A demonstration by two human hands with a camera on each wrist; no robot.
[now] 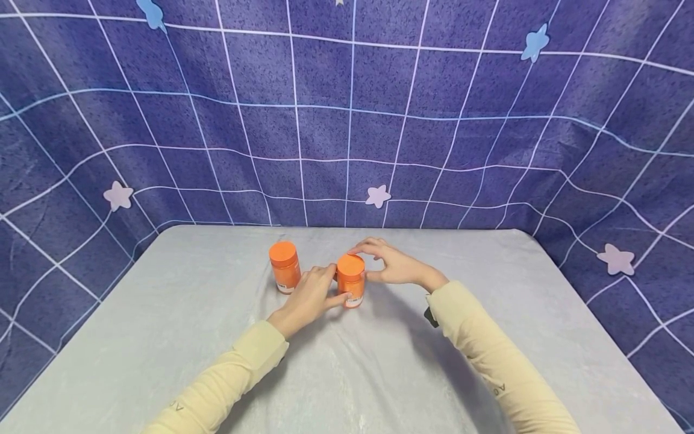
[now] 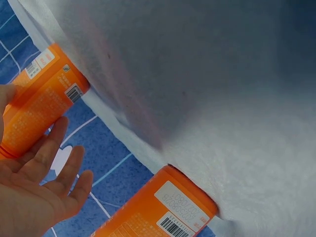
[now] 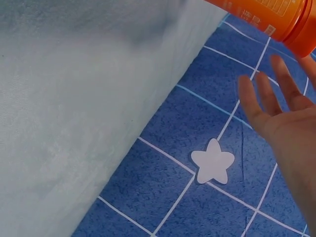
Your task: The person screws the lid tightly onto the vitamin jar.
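Two orange jars with orange screw lids stand upright on the table. My left hand [image 1: 309, 296] holds the body of the right-hand jar [image 1: 353, 290], thumb in front and fingers on its far left side. In the left wrist view, that jar [image 2: 47, 98] shows white labels and a barcode, and some fingers lie off it. My right hand [image 1: 391, 263] grips the lid [image 1: 350, 266] of the same jar between thumb and forefinger. The right wrist view has the other fingers of the right hand [image 3: 291, 108] spread below the lid.
The second orange jar [image 1: 285, 271] stands to the left, close to my left hand, with its lid on. A grey cloth with soft wrinkles covers the table [image 1: 190, 313]. Behind and at the sides hangs a blue curtain [image 1: 320, 132] with grid lines and stars.
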